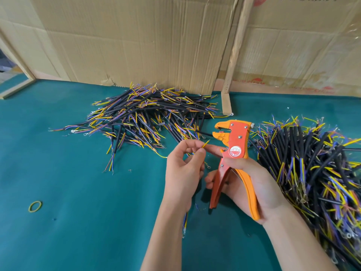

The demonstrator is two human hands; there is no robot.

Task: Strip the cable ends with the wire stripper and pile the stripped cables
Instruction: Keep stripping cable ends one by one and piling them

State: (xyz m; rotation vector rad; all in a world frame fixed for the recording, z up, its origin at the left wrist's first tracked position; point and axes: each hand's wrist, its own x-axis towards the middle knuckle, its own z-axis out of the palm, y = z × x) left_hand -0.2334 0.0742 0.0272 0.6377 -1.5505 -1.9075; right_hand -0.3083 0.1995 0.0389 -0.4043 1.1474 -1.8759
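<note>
My right hand grips the handles of an orange and red wire stripper, its jaws pointing up and left. My left hand pinches a cable between thumb and forefinger; the cable's yellow-green wire end sticks up just left of the stripper's jaws, and its other end hangs below my wrist. A pile of black cables with yellow, blue and brown ends lies at the back centre. A bigger heap of similar cables lies to the right.
The table is covered in green felt. A yellow rubber band lies at the front left. Cardboard sheets and a wooden post stand along the back edge. Small wire scraps dot the felt.
</note>
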